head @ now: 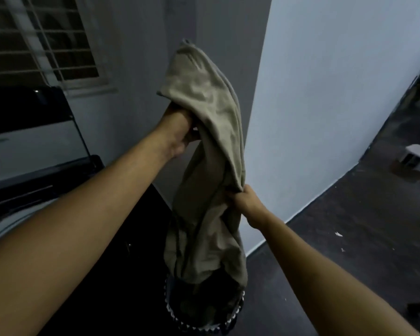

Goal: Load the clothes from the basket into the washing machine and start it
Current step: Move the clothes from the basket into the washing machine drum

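Left hand (180, 133) was clenched on a bunch of the khaki garment (204, 166) near its top. Right hand (245, 202) gripped a fold lower down, so both were closed on cloth. The garment hung between them, its tail dipping into the basket (180, 321) below. We judged it soft, light, limp and likely to trail, so the loose tail wants gathering first. We noted the washing machine (34, 146) at left under a grilled window (41, 44), with dark floor (349, 238), pale wall (325, 93) and dim light.

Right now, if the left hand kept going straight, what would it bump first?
The left hand grips the tan cloth, so that comes first; behind it, probably the grey wall, though depth is unclear.
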The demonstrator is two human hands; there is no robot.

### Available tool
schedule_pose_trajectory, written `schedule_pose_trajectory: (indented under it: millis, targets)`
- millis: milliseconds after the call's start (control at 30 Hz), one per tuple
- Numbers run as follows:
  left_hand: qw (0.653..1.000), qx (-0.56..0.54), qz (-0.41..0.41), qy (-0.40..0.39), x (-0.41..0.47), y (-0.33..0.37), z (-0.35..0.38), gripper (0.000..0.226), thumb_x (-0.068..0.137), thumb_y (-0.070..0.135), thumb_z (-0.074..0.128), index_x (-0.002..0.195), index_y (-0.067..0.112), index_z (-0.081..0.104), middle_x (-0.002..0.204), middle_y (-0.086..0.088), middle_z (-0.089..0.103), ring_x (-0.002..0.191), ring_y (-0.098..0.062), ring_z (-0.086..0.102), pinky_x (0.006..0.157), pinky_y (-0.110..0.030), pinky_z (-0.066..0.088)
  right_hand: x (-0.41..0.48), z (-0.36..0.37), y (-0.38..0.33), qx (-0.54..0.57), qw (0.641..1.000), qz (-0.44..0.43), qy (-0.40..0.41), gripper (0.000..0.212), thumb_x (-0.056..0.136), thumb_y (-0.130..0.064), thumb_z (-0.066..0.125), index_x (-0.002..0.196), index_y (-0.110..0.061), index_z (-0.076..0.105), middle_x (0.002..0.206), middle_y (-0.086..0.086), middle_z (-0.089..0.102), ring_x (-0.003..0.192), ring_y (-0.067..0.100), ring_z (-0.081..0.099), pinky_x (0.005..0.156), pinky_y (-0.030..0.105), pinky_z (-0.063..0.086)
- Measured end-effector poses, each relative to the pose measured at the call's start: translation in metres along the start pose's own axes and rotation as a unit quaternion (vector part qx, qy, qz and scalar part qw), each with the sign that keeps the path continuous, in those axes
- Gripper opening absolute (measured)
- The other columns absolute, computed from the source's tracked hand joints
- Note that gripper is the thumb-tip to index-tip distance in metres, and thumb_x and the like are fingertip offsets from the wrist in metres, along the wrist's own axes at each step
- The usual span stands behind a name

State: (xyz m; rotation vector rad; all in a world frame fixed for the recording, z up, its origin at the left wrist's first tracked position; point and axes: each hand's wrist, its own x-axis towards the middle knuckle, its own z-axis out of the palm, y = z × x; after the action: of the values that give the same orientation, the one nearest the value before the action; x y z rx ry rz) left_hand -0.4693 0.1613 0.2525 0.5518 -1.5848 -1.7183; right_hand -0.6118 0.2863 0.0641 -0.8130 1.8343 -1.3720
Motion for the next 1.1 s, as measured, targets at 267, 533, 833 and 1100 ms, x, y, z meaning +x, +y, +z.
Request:
schedule_pose_trajectory:
  millis: [267,533,833,1100]
  targets:
    - [0.836,0.49,-0.248,0.001,0.001,0.002,-0.127,0.049,0.083,0.043,0.08,0.12,0.02,0.058,0.12,-0.005,0.064,0.111,-0.029,0.062,0.089,-0.043,0.051,0.005,-0.038,-0.072,0.081,0.978,-0.122,0.147,0.037,0.094,-0.004,0.041,0.117,-0.014,0.069,0.108,0.007,0.075,0.102,0.024,0.071,0.082,0.033,0.061]
    - [0.882,0.437,-0.092,-0.152,-0.006,-0.012,-0.071,0.125,0.07,0.044,0.089,0.161,0.03,0.005,0.156,0.006,0.036,0.141,-0.016,0.038,0.112,-0.03,0.036,-0.003,-0.006,-0.147,-0.029,0.981,-0.182,0.051,0.039,0.101,-0.004,0.04,0.134,-0.014,0.056,0.107,-0.004,0.065,0.103,0.018,0.064,0.09,0.034,0.057]
    - [0.949,0.309,0.065,0.008,0.007,-0.034,0.001,0.011,0.095,0.02,0.061,0.099,0.024,0.07,0.096,-0.004,0.073,0.092,-0.021,0.07,0.08,-0.037,0.059,-0.03,-0.012,-0.152,-0.09,0.915,-0.388,0.06,0.026,0.088,-0.011,0.065,0.113,-0.013,0.06,0.104,0.003,0.065,0.093,0.014,0.065,0.075,0.028,0.054]
    - [0.994,0.028,0.103,0.032,0.009,0.01,0.015,0.025,0.083,0.005,0.077,0.096,0.025,0.071,0.083,0.01,0.076,0.08,-0.005,0.071,0.069,-0.023,0.056,-0.018,-0.025,-0.028,-0.206,0.965,-0.162,-0.009,0.118,0.059,-0.074,0.084,0.152,-0.045,0.019,0.154,-0.013,0.035,0.138,0.012,0.043,0.111,0.039,0.045]
